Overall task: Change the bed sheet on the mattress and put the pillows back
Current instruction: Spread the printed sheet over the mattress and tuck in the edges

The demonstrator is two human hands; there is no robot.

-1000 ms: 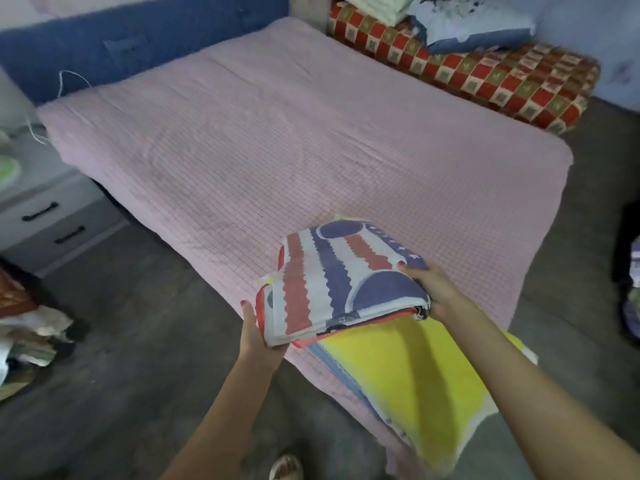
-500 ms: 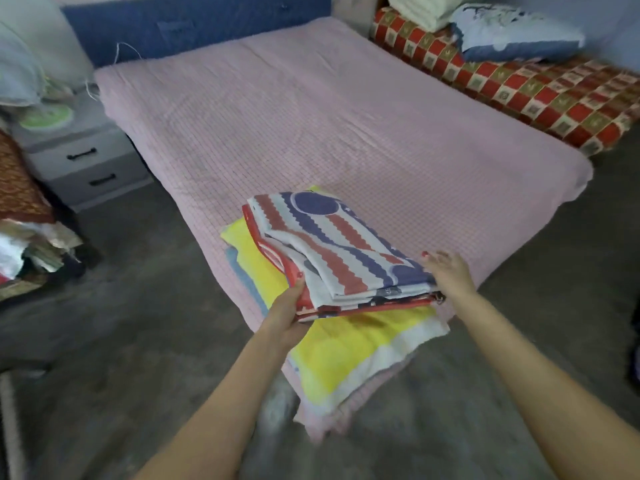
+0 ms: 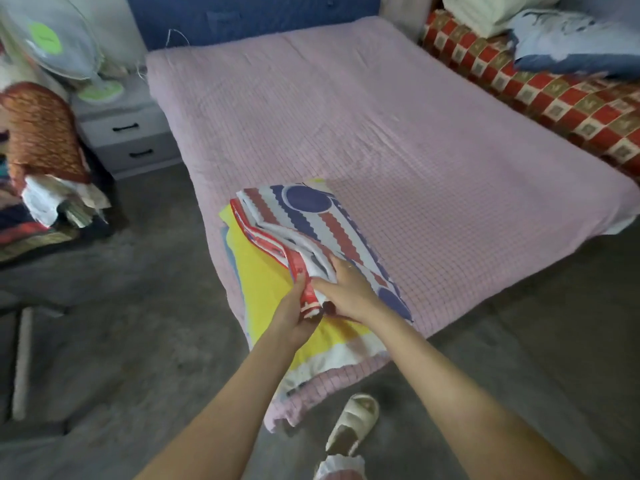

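So the folded striped bed sheet, red and blue wavy stripes with big navy circles, sits on the near corner of the mattress, which has a pink quilted cover. It's stacked on a yellow folded sheet. Both hands are at the sheet's near edge: the left hand has its fingers curled round a bunched red bit, and the right hand grips the white fold right beside it. The pillows are piled on a red checkered bench beyond the mattress's far side. A nightstand stands by the mattress's head end.
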